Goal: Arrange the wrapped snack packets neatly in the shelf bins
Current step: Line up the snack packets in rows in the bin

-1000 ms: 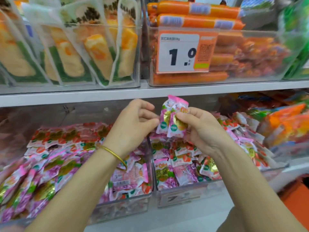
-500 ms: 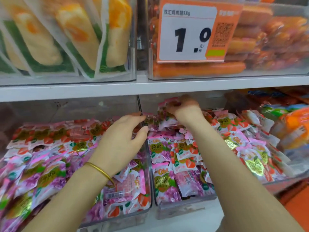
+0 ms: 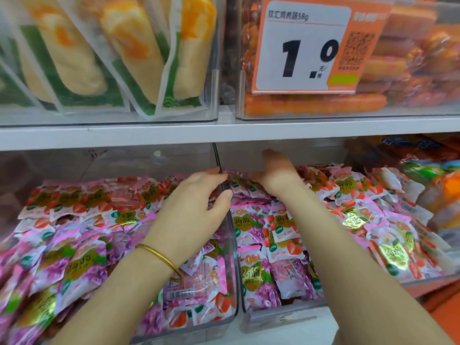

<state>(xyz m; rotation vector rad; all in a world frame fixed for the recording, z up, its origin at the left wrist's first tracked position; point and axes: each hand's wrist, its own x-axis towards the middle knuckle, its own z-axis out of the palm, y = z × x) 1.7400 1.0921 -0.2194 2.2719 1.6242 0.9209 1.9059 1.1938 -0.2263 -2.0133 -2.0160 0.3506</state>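
Observation:
Two clear shelf bins stand side by side under a white shelf. The left bin (image 3: 232, 282) and the right bin (image 3: 281, 318) are both full of small pink snack packets (image 3: 251, 275) printed with strawberries or purple flowers. My left hand (image 3: 194, 212), with a gold bangle on the wrist, rests with fingers apart over the wall between the bins, thumb and forefinger at the wall's top edge. My right hand (image 3: 277, 171) reaches deep into the back of the right bin, down on the packets there. Its fingers are hidden behind the hand.
The white shelf board (image 3: 224, 131) hangs low over both hands. Above it stand a clear bin of yellow and green packets (image 3: 139, 58) and a bin of orange sausages (image 3: 313, 104) with a price tag (image 3: 303, 46). Orange and green packets (image 3: 445, 190) fill the neighbouring bin at right.
My right hand carried two pink packets from in front of the shelf into the back of the right bin. My left hand moved forward onto the dividing wall. The view moved closer.

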